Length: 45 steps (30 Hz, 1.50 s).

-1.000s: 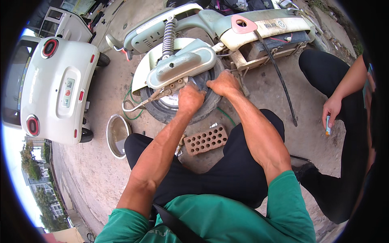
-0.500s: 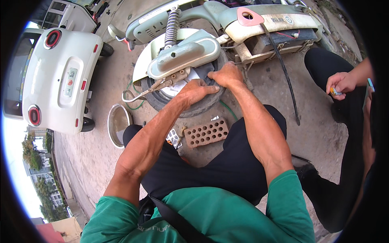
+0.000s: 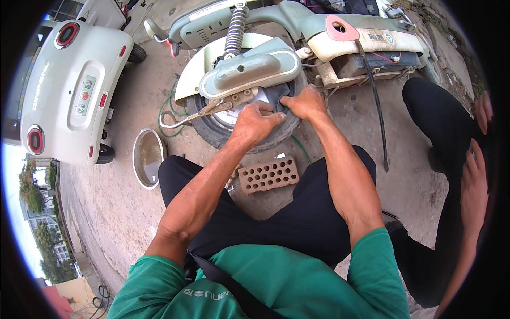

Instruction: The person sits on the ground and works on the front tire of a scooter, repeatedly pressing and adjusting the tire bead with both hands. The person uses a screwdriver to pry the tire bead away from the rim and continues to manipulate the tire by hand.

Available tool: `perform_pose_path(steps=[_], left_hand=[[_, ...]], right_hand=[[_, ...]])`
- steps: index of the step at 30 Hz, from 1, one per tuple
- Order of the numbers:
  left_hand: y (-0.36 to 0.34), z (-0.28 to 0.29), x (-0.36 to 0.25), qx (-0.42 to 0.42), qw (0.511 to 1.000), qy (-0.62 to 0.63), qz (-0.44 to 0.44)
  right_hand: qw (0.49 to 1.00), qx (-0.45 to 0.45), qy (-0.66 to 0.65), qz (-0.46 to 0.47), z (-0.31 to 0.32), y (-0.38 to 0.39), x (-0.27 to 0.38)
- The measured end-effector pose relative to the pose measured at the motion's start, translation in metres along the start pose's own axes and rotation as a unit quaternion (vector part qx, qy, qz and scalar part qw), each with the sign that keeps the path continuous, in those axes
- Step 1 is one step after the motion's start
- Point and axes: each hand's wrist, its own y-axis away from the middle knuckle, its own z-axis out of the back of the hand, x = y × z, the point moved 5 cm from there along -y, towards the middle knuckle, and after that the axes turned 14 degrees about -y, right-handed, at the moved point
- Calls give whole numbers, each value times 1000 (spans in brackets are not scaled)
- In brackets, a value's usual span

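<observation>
A scooter lies on its side, its rear wheel facing me with a black tyre [image 3: 212, 133] around a pale hub. From the gap between tyre and hub comes a limp dark grey rubber piece, seemingly the inner tube [image 3: 275, 93]. My right hand [image 3: 305, 103] is closed at the tyre's right side, thumb and fingers pinching that rubber. Over the lower part of the wheel, my left hand [image 3: 256, 123] has its fingers curled inward and its thumb pointing right; what its fingertips hold is hidden. Above both hands sit the grey swingarm cover [image 3: 249, 74] and a coil spring [image 3: 235, 32].
A perforated brick [image 3: 269, 175] lies between my knees. To its left stands a metal basin [image 3: 149, 158]. A green hose [image 3: 302, 150] runs under the wheel. A black strip [image 3: 373, 106] hangs from the scooter. Another person's hand [image 3: 474, 186] is at right; a white car [image 3: 79, 90] stands left.
My left thumb has lifted off the tyre and the left fingers have drawn together. My right hand stays at the tyre's edge. The other person's hand has moved lower and farther right.
</observation>
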Motion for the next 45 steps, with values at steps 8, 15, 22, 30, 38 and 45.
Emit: perform_pose_path(steps=[8, 15, 22, 30, 38, 45], left_hand=[[-7, -6, -8, 89, 988, 122, 9], [-14, 2, -32, 156, 987, 10, 24], [-18, 0, -48, 223, 973, -28, 50], [-41, -17, -40, 118, 977, -176, -6], [-26, -28, -57, 95, 947, -305, 44], [3, -11, -39, 43, 981, -187, 22]], right_hand=[[1000, -18, 16, -6, -3, -6, -3], [1000, -5, 12, 1, 2, -10, 0], [1000, 16, -14, -4, 4, -6, 2], [996, 34, -81, -24, 4, -6, -2], [999, 15, -38, -9, 8, 1, 2], [998, -49, -30, -28, 1, 14, 4]])
